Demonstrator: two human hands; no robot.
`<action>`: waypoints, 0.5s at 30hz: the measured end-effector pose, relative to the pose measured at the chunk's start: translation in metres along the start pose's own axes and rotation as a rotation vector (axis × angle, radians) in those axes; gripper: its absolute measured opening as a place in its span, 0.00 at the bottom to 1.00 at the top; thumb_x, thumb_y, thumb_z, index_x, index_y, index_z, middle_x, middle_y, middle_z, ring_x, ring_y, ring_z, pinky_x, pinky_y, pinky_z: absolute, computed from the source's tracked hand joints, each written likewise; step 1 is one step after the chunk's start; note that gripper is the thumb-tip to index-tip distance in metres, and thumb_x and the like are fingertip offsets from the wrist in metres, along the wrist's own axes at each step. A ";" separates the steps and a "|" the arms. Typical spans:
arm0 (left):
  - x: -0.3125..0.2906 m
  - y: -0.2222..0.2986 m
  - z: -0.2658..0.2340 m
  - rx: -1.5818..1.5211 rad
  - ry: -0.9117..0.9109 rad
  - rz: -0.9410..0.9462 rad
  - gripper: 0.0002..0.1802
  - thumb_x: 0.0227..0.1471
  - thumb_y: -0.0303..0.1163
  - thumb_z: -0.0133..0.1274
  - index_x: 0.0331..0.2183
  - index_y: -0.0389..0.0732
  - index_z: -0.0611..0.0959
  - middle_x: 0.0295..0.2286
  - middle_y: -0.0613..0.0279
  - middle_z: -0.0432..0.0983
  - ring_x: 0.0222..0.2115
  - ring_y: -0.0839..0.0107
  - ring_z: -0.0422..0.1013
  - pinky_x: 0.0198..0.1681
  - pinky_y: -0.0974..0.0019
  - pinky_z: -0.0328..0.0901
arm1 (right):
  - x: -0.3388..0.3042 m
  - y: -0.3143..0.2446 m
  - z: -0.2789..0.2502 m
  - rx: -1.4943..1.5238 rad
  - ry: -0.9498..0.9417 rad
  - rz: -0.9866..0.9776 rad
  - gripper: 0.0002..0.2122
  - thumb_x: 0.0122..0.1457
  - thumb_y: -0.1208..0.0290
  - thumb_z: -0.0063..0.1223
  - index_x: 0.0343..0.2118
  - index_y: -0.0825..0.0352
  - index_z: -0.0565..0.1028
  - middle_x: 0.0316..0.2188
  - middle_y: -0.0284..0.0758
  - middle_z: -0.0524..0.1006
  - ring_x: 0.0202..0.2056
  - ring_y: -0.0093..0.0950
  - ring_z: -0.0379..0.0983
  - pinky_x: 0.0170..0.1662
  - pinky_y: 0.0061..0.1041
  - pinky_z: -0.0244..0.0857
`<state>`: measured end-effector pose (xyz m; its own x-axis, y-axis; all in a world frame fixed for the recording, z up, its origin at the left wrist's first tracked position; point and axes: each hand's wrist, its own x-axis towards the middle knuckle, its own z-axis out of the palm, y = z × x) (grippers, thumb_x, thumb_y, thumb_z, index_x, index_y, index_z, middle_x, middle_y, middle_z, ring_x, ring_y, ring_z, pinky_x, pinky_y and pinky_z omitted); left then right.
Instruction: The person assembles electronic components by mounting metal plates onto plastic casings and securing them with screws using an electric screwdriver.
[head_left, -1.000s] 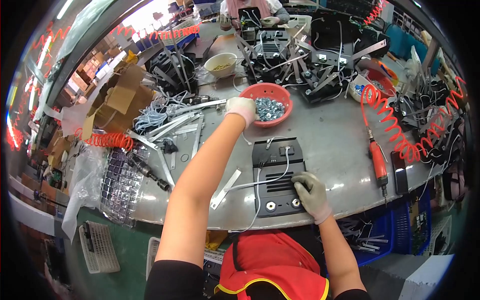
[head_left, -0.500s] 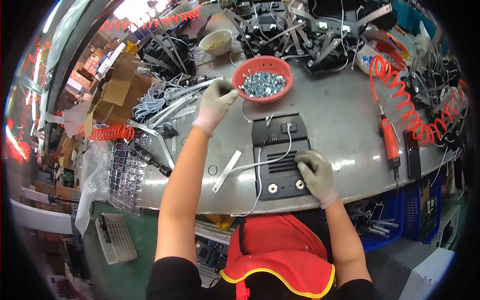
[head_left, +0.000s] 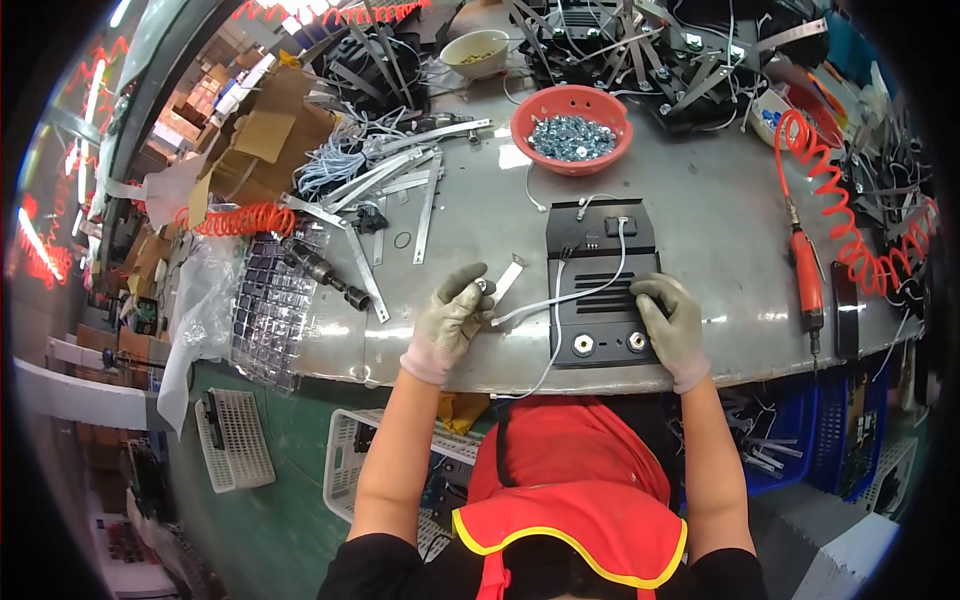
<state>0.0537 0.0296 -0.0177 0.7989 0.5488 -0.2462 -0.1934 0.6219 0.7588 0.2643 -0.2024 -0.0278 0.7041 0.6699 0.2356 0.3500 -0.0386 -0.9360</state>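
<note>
My left hand (head_left: 447, 322), in a pale glove, pinches a small metal fastener (head_left: 482, 285) between thumb and fingertips. To its right lies a flat black panel (head_left: 592, 352) with slots, two round metal fittings along its near edge and a white cable (head_left: 590, 295) across it. My gloved right hand (head_left: 673, 325) is closed at the panel's right edge, fingers bent over it; their undersides are hidden. Between my left hand and the panel, a short metal strip (head_left: 510, 280) lies slanted. Beyond the panel stands a red plastic bowl (head_left: 530, 152) filled with shiny fasteners.
An orange-red power screwdriver (head_left: 806, 275) with a coiled red hose (head_left: 820, 170) lies at the right. Metal strips (head_left: 428, 210), another driver (head_left: 325, 270) and a cardboard box (head_left: 260, 150) are at left. Assembled black units (head_left: 690, 90) and a cream bowl (head_left: 474, 53) stand at the back.
My left hand has come back from the red bowl's left side towards the panel, a small fastener now visible in its fingers. My right hand stays at the panel. The whole view has shifted.
</note>
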 end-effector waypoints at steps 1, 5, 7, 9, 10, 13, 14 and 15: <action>0.000 0.001 -0.004 0.007 -0.021 -0.014 0.17 0.54 0.25 0.52 0.46 0.36 0.73 0.35 0.57 0.75 0.32 0.72 0.74 0.37 0.69 0.72 | -0.001 0.000 0.000 0.007 0.003 -0.008 0.08 0.52 0.81 0.49 0.34 0.74 0.77 0.37 0.41 0.76 0.40 0.29 0.74 0.44 0.24 0.66; 0.001 0.006 -0.009 0.211 0.062 -0.010 0.14 0.49 0.21 0.55 0.41 0.34 0.76 0.33 0.61 0.76 0.29 0.74 0.74 0.35 0.72 0.71 | 0.000 0.002 0.001 0.012 0.011 -0.022 0.07 0.52 0.81 0.49 0.34 0.75 0.77 0.37 0.41 0.76 0.40 0.29 0.74 0.44 0.24 0.66; 0.008 0.006 -0.005 0.269 0.094 0.039 0.15 0.48 0.22 0.57 0.40 0.33 0.76 0.30 0.60 0.76 0.29 0.74 0.74 0.34 0.74 0.70 | 0.000 0.003 0.001 0.033 -0.003 -0.016 0.07 0.53 0.81 0.49 0.34 0.74 0.76 0.37 0.41 0.75 0.40 0.29 0.74 0.44 0.24 0.66; 0.017 0.009 0.002 0.326 0.127 0.089 0.16 0.46 0.22 0.59 0.39 0.32 0.75 0.28 0.60 0.76 0.29 0.75 0.74 0.34 0.76 0.69 | 0.000 0.002 0.001 0.039 -0.001 -0.003 0.07 0.53 0.80 0.49 0.34 0.74 0.76 0.37 0.41 0.76 0.40 0.28 0.74 0.44 0.23 0.66; 0.019 0.014 0.011 0.432 0.152 0.097 0.15 0.45 0.21 0.58 0.38 0.33 0.76 0.28 0.60 0.76 0.29 0.75 0.74 0.33 0.76 0.68 | 0.000 0.001 0.000 0.050 -0.004 0.014 0.07 0.53 0.80 0.49 0.35 0.74 0.76 0.37 0.40 0.76 0.40 0.28 0.74 0.44 0.23 0.66; 0.034 0.013 0.015 0.567 0.150 0.121 0.14 0.42 0.20 0.58 0.36 0.34 0.78 0.29 0.60 0.77 0.30 0.76 0.74 0.32 0.75 0.68 | 0.000 0.003 0.001 0.094 -0.023 0.060 0.08 0.54 0.79 0.48 0.34 0.75 0.76 0.39 0.39 0.73 0.40 0.26 0.71 0.46 0.23 0.63; 0.037 0.011 0.017 0.861 0.108 0.268 0.12 0.41 0.21 0.59 0.33 0.35 0.80 0.30 0.60 0.77 0.29 0.75 0.74 0.32 0.74 0.68 | 0.000 0.003 0.001 0.092 -0.019 0.057 0.08 0.54 0.79 0.48 0.34 0.75 0.76 0.39 0.39 0.73 0.40 0.26 0.71 0.46 0.23 0.63; 0.042 0.009 0.017 1.152 0.061 0.419 0.10 0.40 0.21 0.61 0.30 0.35 0.81 0.31 0.59 0.77 0.29 0.73 0.74 0.32 0.73 0.69 | 0.001 0.002 0.000 0.087 -0.020 0.050 0.07 0.54 0.79 0.48 0.34 0.75 0.76 0.38 0.39 0.74 0.40 0.26 0.71 0.46 0.23 0.63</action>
<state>0.0954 0.0491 -0.0108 0.7617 0.6325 0.1406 0.2124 -0.4487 0.8681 0.2654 -0.2014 -0.0293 0.7063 0.6836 0.1837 0.2593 -0.0085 -0.9658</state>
